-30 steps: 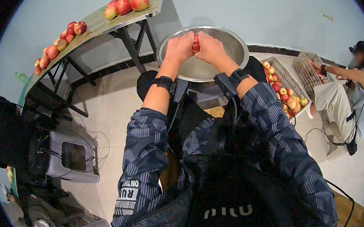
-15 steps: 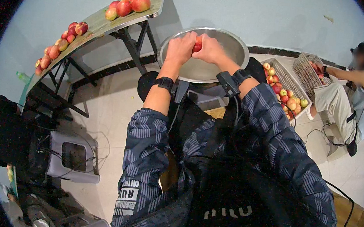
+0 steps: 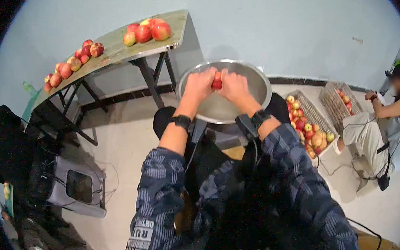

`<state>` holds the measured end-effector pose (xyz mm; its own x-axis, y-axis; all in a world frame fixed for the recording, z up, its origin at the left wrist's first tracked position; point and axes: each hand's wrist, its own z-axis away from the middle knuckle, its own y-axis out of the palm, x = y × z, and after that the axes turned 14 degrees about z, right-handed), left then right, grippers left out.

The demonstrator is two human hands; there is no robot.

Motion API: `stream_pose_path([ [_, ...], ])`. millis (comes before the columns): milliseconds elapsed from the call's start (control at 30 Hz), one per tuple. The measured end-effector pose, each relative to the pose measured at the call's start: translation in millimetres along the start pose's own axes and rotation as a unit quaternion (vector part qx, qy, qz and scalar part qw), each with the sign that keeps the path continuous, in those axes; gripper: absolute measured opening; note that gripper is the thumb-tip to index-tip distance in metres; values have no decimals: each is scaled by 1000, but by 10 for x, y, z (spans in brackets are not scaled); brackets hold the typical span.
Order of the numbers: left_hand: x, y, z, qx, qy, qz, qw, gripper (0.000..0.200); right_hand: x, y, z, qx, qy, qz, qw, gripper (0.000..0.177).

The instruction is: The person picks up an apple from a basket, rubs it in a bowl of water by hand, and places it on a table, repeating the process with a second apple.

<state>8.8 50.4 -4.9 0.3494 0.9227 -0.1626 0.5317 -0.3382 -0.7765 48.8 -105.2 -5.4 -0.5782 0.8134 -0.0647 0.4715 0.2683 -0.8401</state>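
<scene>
Over a wide metal basin [image 3: 262, 95], both my hands grip one red apple [image 3: 217, 82] between them. My left hand [image 3: 199, 85] is closed around its left side, and my right hand [image 3: 234, 87] is closed around its right side. Only a narrow strip of the apple's skin shows between the knuckles; the rest is hidden by my fingers. The basin's inside looks pale and wet or shiny, though its contents are hard to make out.
On the left, a long table [image 3: 114, 44] bears several groups of apples [image 3: 143, 34]. To the right, a crate full of apples [image 3: 309, 128] and a second crate [image 3: 333, 103] stand near a seated person [image 3: 396, 110]. A grey stool [image 3: 78, 185] is at lower left.
The view has tilted, so everything sits lower in the frame. Both hands stay on the apple above the basin. The seated person's hands have left the far crate and are raised before their chest.
</scene>
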Motion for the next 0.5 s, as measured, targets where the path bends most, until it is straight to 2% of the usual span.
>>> stream_pose_path([
  [67,45,11,-52,-12,-7,25,1000,43,7,-65,-31,-37,-7,12,999,46],
  [200,-23,-76,-92,28,-82,32,996,55,57,-74,-109,-33,-12,63,997,42],
  [367,-78,-147,-54,51,-87,40,994,55,63,13,-61,-92,-44,103,989,38],
  [500,-82,-168,-38,65,-47,22,997,48,52,63,-87,14,13,8,1000,43],
])
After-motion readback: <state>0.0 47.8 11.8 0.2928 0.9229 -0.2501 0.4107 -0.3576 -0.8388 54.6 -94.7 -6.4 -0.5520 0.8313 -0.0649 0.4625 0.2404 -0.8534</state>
